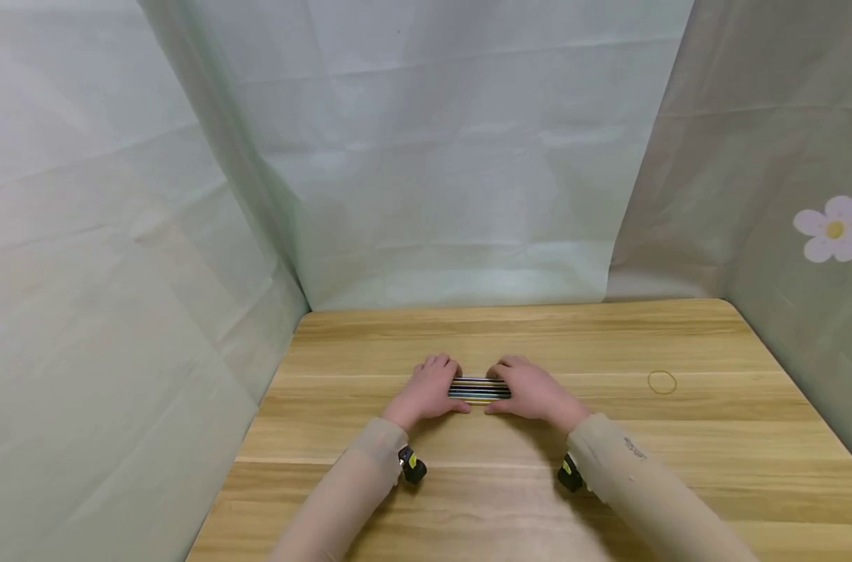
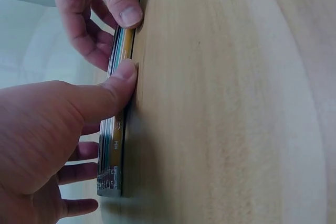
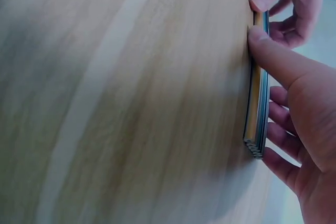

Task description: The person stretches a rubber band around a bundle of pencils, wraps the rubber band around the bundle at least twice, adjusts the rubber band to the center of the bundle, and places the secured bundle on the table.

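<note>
Several pencils (image 1: 479,390) lie side by side in a flat, even row on the wooden table, dark, teal and yellow in colour. My left hand (image 1: 429,390) grips the left part of the row, thumb on the near side and fingers round the far side. From the other end, my right hand (image 1: 534,390) holds it the same way. In the left wrist view the pencils (image 2: 116,145) show silvery ends at the bottom, and the two thumbs press the nearest yellow one. The right wrist view shows the pencils' (image 3: 255,114) other ends lined up.
A thin yellowish rubber band (image 1: 662,382) lies on the table (image 1: 538,336) to the right of my hands. Pale cloth sheets (image 1: 468,156) hang behind and on both sides, and a white flower (image 1: 835,229) marks the right one.
</note>
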Available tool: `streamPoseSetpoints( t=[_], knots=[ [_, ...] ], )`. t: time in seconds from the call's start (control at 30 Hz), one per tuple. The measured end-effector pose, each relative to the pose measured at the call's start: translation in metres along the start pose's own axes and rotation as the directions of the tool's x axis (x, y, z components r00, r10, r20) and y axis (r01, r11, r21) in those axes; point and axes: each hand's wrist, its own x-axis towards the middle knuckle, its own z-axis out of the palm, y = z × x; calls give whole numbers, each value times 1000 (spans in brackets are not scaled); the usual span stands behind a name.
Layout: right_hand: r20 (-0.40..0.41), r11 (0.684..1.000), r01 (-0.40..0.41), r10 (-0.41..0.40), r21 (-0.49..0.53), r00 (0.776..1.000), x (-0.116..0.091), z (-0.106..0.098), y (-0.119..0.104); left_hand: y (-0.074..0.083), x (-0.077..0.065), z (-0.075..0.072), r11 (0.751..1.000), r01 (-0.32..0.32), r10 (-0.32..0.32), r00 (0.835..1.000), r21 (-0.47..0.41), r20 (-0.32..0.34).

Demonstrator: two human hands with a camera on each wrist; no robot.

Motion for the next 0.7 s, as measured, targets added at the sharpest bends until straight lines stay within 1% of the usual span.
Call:
streamPoseSetpoints(
  t=[0.17,0.37,0.5,0.7],
  knots=[
    [-3,1000,-7,7,5,1000,2,0,-2,5,-1,-2,1000,18,-18,1000,-22,14],
    [4,1000,-12,12,-8,1000,2,1,-6,6,0,2,1000,24,-24,999,-7,45],
    [14,999,-32,32,-25,999,2,3,-6,6,0,5,1000,23,-22,998,-12,59],
    [19,999,-36,37,-39,999,2,3,-6,9,0,5,1000,24,-25,998,6,60]
  ],
)
